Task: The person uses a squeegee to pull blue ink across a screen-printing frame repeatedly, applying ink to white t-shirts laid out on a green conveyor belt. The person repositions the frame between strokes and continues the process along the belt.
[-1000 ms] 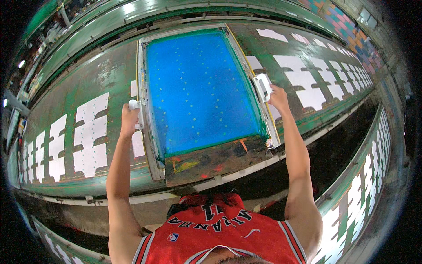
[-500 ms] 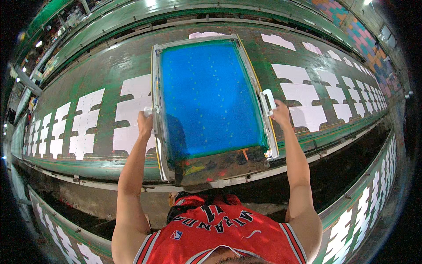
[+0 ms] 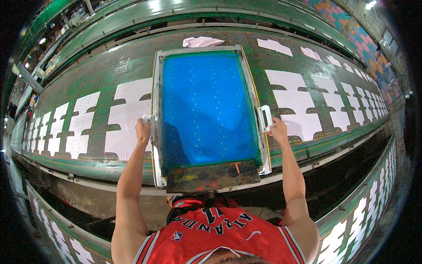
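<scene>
A screen-printing frame with blue mesh and rows of pale dots lies between my hands, its long sides running away from me. My left hand is closed on a white handle at the frame's left side. On the right side, my right hand grips a larger white loop handle. A dark, paint-stained flap spans the near end. Whether the frame rests on the table or hangs just above it, I cannot tell. It hides the table beneath.
The long green table carries rows of pale cut fabric pieces on the left and more fabric pieces on the right. Crumpled pink cloth lies beyond the frame. A metal rail edges the table's near side.
The frame has come toward me and turned slightly, with both hands still on its handles. More of the pink cloth beyond it now shows.
</scene>
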A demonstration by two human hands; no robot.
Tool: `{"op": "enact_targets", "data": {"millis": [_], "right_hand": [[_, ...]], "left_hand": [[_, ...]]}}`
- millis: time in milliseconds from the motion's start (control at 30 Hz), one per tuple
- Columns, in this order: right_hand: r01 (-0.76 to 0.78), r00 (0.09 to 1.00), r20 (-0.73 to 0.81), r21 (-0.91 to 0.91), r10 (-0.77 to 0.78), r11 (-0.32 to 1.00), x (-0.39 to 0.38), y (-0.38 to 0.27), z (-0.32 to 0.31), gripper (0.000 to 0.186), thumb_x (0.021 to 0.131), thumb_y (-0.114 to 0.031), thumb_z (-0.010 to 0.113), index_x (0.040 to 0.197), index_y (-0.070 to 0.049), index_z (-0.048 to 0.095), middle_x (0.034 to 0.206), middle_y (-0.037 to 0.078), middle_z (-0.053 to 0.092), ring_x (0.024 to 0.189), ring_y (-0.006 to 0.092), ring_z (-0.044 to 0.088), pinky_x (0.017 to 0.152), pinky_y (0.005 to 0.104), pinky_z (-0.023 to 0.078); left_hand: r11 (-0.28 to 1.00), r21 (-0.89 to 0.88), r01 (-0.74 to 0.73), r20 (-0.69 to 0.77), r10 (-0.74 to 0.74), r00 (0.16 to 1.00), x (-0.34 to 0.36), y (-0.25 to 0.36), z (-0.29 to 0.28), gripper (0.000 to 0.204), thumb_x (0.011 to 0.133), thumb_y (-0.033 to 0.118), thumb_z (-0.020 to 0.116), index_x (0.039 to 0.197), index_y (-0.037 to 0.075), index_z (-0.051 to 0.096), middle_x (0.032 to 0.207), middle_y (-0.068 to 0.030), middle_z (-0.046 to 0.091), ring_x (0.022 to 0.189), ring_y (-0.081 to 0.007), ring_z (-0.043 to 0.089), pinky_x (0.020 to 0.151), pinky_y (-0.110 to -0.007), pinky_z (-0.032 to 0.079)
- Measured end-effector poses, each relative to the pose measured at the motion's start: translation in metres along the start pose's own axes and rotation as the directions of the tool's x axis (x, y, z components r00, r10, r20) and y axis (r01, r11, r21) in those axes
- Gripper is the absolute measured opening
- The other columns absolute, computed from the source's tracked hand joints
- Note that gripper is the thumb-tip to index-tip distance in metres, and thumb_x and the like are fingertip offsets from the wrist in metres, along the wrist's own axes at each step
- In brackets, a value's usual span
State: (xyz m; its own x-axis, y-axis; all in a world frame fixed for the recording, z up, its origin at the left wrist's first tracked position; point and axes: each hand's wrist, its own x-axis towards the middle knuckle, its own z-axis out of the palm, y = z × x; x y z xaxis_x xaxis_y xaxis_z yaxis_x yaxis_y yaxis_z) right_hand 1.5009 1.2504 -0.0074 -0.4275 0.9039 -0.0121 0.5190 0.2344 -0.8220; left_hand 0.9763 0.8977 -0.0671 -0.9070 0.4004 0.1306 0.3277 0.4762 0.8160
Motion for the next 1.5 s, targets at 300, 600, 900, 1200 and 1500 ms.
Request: {"op": "enact_targets", "data": {"millis": [300,600,900,1200,1500], "right_hand": [[-0.025,1.000,-0.011,0.019,0.026,0.999,0.004,0.015,-0.014,0.054,0.082,0.012,0.052,0.135,0.010,0.051,0.089,0.021,0.073,0.063,0.0215,0.071,0.051,0.0324,0.059],[-0.052,0.998,-0.027,0.008,0.052,0.999,0.012,0.027,-0.026,0.056,0.078,0.010,0.049,0.134,0.010,0.053,0.090,0.021,0.073,0.061,0.0214,0.070,0.050,0.0326,0.058],[-0.043,0.997,-0.065,-0.074,0.039,0.996,0.017,0.030,-0.038,0.050,0.078,0.007,0.049,0.127,0.009,0.060,0.088,0.024,0.073,0.065,0.0246,0.074,0.052,0.0340,0.061],[-0.108,0.994,-0.045,-0.155,0.102,0.982,0.016,0.024,-0.047,0.056,0.077,0.003,0.051,0.132,0.005,0.059,0.079,0.018,0.074,0.058,0.0201,0.070,0.048,0.0335,0.055],[0.023,1.000,0.010,-0.313,-0.021,0.950,0.022,0.037,-0.045,0.052,0.074,0.001,0.056,0.126,0.006,0.062,0.082,0.022,0.072,0.069,0.0295,0.071,0.062,0.0406,0.058]], "left_hand": [[0.996,0.090,-0.004,0.017,0.003,1.000,-0.006,0.006,0.018,0.030,0.087,0.016,0.067,0.108,-0.004,0.060,0.098,-0.0244,0.068,0.090,-0.0358,0.067,0.081,-0.044,0.051],[0.995,0.035,0.088,0.119,-0.092,0.989,-0.022,0.035,0.024,0.033,0.086,0.015,0.063,0.111,-0.006,0.057,0.102,-0.0320,0.068,0.098,-0.0457,0.068,0.086,-0.050,0.051],[0.992,0.125,0.006,0.097,-0.018,0.995,-0.020,0.026,0.050,0.034,0.086,0.018,0.065,0.109,-0.006,0.057,0.106,-0.0347,0.067,0.103,-0.0493,0.066,0.088,-0.052,0.051],[0.984,0.175,-0.030,0.065,0.019,0.998,-0.024,0.027,0.058,0.035,0.087,0.020,0.063,0.108,-0.007,0.056,0.101,-0.0353,0.067,0.098,-0.0510,0.066,0.085,-0.055,0.051],[0.979,0.202,0.005,0.088,-0.023,0.996,-0.026,0.028,0.061,0.037,0.089,0.022,0.062,0.111,-0.006,0.052,0.099,-0.0365,0.067,0.097,-0.0523,0.066,0.085,-0.055,0.051]]}}
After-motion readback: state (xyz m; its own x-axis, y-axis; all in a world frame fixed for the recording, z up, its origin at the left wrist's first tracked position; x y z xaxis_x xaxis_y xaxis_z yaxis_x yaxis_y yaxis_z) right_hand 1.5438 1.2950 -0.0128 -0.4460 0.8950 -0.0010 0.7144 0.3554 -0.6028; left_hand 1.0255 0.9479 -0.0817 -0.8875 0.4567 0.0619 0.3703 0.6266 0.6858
